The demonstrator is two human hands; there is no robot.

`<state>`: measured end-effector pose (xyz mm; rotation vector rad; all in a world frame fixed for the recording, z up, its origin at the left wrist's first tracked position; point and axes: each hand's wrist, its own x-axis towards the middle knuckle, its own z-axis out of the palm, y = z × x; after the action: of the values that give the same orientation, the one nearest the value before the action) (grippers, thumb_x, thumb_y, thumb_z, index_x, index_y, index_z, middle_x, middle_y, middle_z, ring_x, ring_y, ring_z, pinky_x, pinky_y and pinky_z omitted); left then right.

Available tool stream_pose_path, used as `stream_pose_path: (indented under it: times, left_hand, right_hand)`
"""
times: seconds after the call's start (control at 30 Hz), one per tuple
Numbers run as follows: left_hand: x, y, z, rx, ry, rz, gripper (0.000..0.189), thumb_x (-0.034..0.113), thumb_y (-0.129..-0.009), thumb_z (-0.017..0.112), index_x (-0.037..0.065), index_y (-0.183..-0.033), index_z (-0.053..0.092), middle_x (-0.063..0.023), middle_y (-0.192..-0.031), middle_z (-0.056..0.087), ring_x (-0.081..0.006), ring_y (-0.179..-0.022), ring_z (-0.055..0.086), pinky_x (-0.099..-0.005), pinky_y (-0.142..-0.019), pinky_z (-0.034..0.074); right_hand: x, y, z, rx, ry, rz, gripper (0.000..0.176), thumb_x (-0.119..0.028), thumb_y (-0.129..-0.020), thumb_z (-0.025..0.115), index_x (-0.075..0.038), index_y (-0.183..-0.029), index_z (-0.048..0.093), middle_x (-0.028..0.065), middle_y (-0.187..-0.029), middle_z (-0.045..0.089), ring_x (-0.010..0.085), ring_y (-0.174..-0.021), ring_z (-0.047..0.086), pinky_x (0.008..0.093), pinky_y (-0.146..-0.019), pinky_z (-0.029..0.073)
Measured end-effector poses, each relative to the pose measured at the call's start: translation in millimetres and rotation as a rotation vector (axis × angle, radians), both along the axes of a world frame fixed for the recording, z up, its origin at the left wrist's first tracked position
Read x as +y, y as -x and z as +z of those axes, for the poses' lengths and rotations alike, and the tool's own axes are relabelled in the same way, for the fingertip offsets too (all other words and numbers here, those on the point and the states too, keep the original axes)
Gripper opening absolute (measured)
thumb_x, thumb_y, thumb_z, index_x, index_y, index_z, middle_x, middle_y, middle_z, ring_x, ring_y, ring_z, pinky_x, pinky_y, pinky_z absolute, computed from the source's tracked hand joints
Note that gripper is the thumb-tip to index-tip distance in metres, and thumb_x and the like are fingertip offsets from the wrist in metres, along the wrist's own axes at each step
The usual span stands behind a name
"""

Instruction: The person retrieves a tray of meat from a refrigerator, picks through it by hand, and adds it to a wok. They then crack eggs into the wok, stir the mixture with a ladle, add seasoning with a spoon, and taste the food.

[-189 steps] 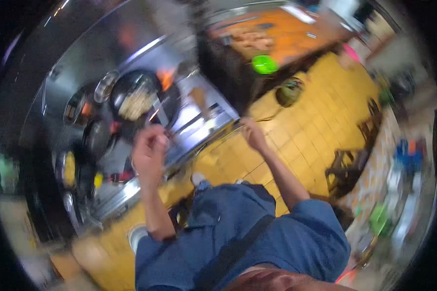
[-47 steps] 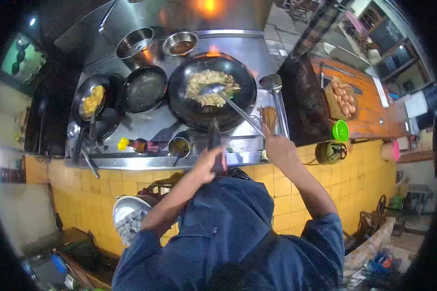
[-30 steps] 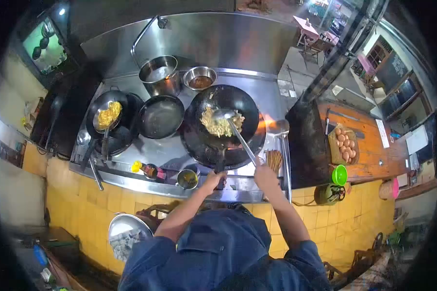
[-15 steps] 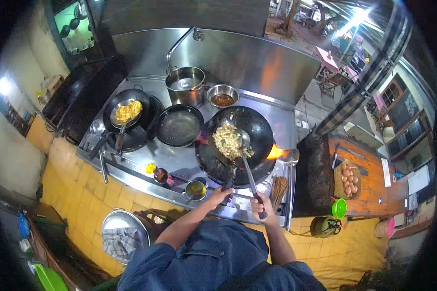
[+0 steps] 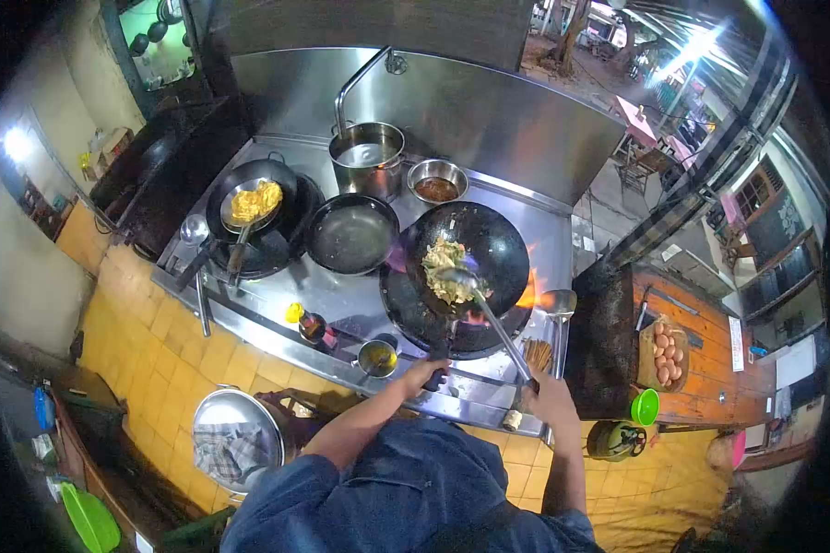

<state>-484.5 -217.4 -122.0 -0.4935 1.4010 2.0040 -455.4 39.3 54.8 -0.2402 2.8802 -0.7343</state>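
My left hand [image 5: 422, 376] is wrapped round the handle of a black wok [image 5: 498, 235], tilted over the burner. Inside the wok lies a heap of pale, chopped food with green bits [image 5: 441, 258]. My right hand [image 5: 550, 400] grips the long handle of a metal ladle [image 5: 498, 324], whose bowl rests on or just over the food. An orange flame [image 5: 530, 293] shows at the wok's right side. Close to my left hand stands a metal cup of yellowish liquid [image 5: 376, 358]. A bundle of thin sticks [image 5: 538, 354] lies near my right hand.
Left on the stove [image 5: 254, 318], a wok [image 5: 219, 198] holds a strainer with yellow fried food [image 5: 255, 201]. A black pan [image 5: 352, 234], a steel pot [image 5: 367, 166] under a tap, a bowl of brown sauce [image 5: 437, 182] and a bottle [image 5: 314, 327] stand nearby. Eggs [image 5: 669, 355] sit right.
My right hand has moved right and slightly up, swinging the ladle handle outward. The ladle's bowl has come left onto the food, which is more gathered. The wok looks lifted and tilted differently.
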Motion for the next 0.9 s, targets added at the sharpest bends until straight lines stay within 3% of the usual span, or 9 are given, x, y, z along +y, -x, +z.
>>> stream_pose_path:
  times: [0.17,0.27,0.33,0.4,0.5,0.63,0.67,0.73,0.9]
  left_hand:
    - [6,22,-19,-0.074,-0.221,-0.074,0.020,0.025,-0.083,0.061,0.005,-0.082,0.057,-0.0048,-0.074,0.060,-0.0122,-0.060,0.058,-0.0257,-0.050,0.049]
    - [29,22,-24,-0.010,-0.101,0.100,0.014,0.017,-0.079,0.064,0.005,-0.077,0.059,-0.0033,-0.057,0.054,-0.0126,-0.047,0.051,-0.0275,-0.043,0.043]
    - [56,1,77,-0.164,0.212,0.210,0.015,0.016,-0.080,0.062,0.004,-0.075,0.055,-0.0041,-0.061,0.053,-0.0134,-0.049,0.049,-0.0306,-0.047,0.044]
    - [55,-15,143,-0.285,-0.594,0.174,0.016,0.012,-0.081,0.057,0.004,-0.070,0.049,-0.0056,-0.059,0.050,-0.0132,-0.050,0.049,-0.0279,-0.049,0.044]
    - [38,-17,167,-0.551,-0.709,0.048,0.018,0.013,-0.082,0.056,0.006,-0.068,0.047,-0.0040,-0.059,0.049,-0.0126,-0.049,0.048,-0.0272,-0.049,0.045]
    - [14,-8,67,-0.065,-0.247,-0.079,0.021,0.022,-0.086,0.053,0.009,-0.070,0.050,-0.0006,-0.057,0.050,-0.0106,-0.050,0.049,-0.0242,-0.049,0.044]
    - [23,-19,62,-0.244,-0.222,0.023,0.022,0.023,-0.085,0.052,0.008,-0.070,0.053,-0.0029,-0.059,0.052,-0.0131,-0.049,0.050,-0.0273,-0.049,0.044]
    - [40,-68,143,-0.189,-0.114,0.011,0.020,0.020,-0.080,0.055,0.005,-0.069,0.057,-0.0061,-0.059,0.055,-0.0171,-0.050,0.053,-0.0304,-0.049,0.045]
    - [28,-43,149,-0.299,-0.126,-0.154,0.014,0.017,-0.075,0.060,0.004,-0.071,0.058,-0.0057,-0.058,0.056,-0.0164,-0.051,0.055,-0.0290,-0.049,0.045]
  right_hand:
    - [-41,25,-61,0.076,-0.376,-0.078,0.041,-0.020,-0.076,0.060,-0.006,-0.113,0.052,0.0193,-0.077,0.062,0.0375,-0.075,0.061,0.0456,-0.069,0.048]
    - [-28,27,-31,-0.014,-0.049,0.083,0.042,-0.018,-0.076,0.060,-0.008,-0.115,0.051,0.0207,-0.075,0.062,0.0361,-0.073,0.062,0.0448,-0.066,0.048]
    - [6,20,13,0.015,0.086,0.207,0.042,-0.017,-0.076,0.060,-0.009,-0.116,0.051,0.0224,-0.073,0.060,0.0357,-0.069,0.062,0.0435,-0.063,0.048]
    - [10,8,58,-0.123,-0.090,0.124,0.043,-0.017,-0.077,0.060,-0.010,-0.118,0.051,0.0225,-0.075,0.060,0.0383,-0.067,0.060,0.0429,-0.062,0.048]
    - [11,-3,74,-0.096,-0.130,0.179,0.046,-0.020,-0.077,0.060,-0.010,-0.121,0.048,0.0232,-0.077,0.060,0.0399,-0.071,0.059,0.0446,-0.065,0.048]
    - [6,-17,70,-0.143,-0.080,0.201,0.043,-0.018,-0.077,0.061,-0.010,-0.117,0.048,0.0250,-0.081,0.058,0.0414,-0.079,0.057,0.0463,-0.070,0.047]
    - [-8,-20,86,-0.293,-0.206,0.090,0.042,-0.020,-0.080,0.059,-0.010,-0.119,0.047,0.0237,-0.084,0.059,0.0403,-0.081,0.058,0.0473,-0.071,0.047]
    - [-21,-23,85,-0.270,-0.260,0.041,0.043,-0.020,-0.080,0.058,-0.010,-0.120,0.046,0.0239,-0.084,0.059,0.0404,-0.081,0.058,0.0474,-0.072,0.047]
    - [-8,-33,70,-0.260,-0.233,0.045,0.047,-0.019,-0.079,0.056,-0.012,-0.123,0.042,0.0258,-0.081,0.059,0.0422,-0.080,0.059,0.0485,-0.073,0.048]
